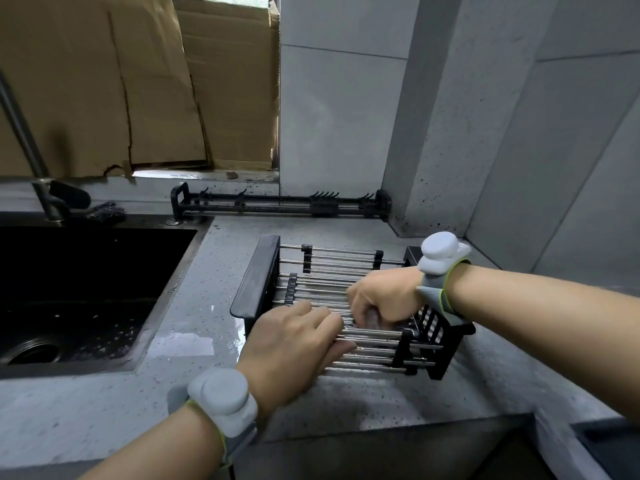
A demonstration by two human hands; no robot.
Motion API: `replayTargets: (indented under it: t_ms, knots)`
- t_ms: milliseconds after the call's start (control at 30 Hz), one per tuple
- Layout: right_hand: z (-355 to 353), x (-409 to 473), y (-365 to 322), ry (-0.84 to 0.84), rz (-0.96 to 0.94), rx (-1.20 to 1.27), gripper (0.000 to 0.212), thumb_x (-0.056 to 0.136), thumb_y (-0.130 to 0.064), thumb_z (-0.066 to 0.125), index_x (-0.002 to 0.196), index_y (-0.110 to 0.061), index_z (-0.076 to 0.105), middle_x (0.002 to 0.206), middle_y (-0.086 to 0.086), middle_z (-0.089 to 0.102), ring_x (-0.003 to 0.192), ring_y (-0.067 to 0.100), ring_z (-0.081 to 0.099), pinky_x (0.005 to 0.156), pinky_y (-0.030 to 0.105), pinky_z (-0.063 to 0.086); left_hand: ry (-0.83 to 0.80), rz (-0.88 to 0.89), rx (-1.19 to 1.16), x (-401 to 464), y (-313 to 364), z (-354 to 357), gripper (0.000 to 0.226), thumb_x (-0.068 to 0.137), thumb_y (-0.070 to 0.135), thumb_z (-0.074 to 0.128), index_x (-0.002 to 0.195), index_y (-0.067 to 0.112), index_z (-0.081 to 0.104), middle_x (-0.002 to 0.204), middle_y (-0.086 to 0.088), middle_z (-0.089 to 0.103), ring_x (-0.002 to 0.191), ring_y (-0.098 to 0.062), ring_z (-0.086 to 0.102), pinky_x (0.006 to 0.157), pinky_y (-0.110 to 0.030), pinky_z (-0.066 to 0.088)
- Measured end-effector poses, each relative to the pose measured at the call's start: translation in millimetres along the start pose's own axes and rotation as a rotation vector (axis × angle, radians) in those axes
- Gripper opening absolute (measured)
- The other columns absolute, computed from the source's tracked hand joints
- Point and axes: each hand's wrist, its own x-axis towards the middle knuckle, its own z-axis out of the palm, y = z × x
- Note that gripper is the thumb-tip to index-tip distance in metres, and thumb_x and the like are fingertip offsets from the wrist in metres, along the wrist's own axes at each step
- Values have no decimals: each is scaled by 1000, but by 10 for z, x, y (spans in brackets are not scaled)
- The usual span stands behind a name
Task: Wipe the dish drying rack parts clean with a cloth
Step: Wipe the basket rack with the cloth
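Rack wipe in progress, both hands on the rod bed.

Dish rack (277, 271) sits flat on the bench (86, 410), just right of the sink (86, 289), black end frames holding the steel rods (374, 355) level, so the rods face up for wiping. L hand (294, 344): fingers near straight, laid flat across the near rods, nothing in its grip; prob. pinning the rack so it won't skid on the wet bench. R hand (381, 299): fingers curled down onto the mid rods, grip closed round sth pale under the knuckles, prob. the cloth, mostly hidden so can't confirm. 2nd rack part, a black rail w/ hooks (280, 202), lies along the back wall, well apart from both hands, looks untouched. Est.: mid-task; far rods and the rail are left to do.
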Motion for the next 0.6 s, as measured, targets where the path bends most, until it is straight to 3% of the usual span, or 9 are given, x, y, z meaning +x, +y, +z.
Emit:
replayTargets:
  t_ms: [67,167,233,300,367,400,467,600]
  knots:
    - [-25,-93,70,-58,48,-63,35,64,9,53,77,-18,72,91,-6,62,78,12,60,70,27,51,-10,-5,-3,3,7,-15,38,96,52,55,71,22,53,66,7,52,58,-18,47,49,-29,32]
    - [-62,-18,15,-168,105,-219,22,64,-4,53,69,-16,70,87,0,69,77,20,63,65,32,55,-29,-20,-9,6,16,-30,38,97,51,53,72,22,53,67,7,52,59,-18,47,50,-30,34]
    - [-67,44,-69,-232,170,-310,17,77,-2,58,67,-14,62,78,6,65,66,22,56,51,19,45,-62,-53,-12,2,51,-70,36,97,50,53,75,22,55,70,6,53,63,-19,48,55,-32,35]
    - [-94,-15,-42,-226,264,-244,18,87,-9,62,71,-16,59,70,3,58,59,19,50,49,16,38,-94,-102,-20,0,131,-143,31,98,47,53,90,20,64,79,5,56,73,-21,51,64,-33,39]
    - [-148,-148,-9,-93,261,-151,2,83,-17,68,82,-18,70,74,-4,67,65,16,61,56,19,46,-107,-153,-40,-45,215,-272,36,98,43,53,116,15,68,95,1,60,87,-23,56,78,-36,45]
    - [-194,-177,16,0,222,-86,10,78,-18,73,88,-22,74,77,-9,71,69,10,65,61,21,51,-88,-180,-60,-77,227,-345,39,98,39,55,124,12,66,102,-1,62,93,-24,58,84,-37,46]
    - [-260,-202,-37,169,151,63,23,74,-19,79,94,-30,76,79,-14,71,71,-1,62,71,21,52,-55,-219,-104,-129,199,-454,34,96,28,61,122,7,65,111,-5,62,100,-24,59,89,-35,47]
    - [-273,102,-345,404,21,351,28,83,-24,75,110,-32,72,88,-19,68,74,-11,58,76,17,47,-72,-241,-153,-217,109,-512,15,95,14,61,107,7,68,112,-5,63,99,-24,60,88,-29,46]
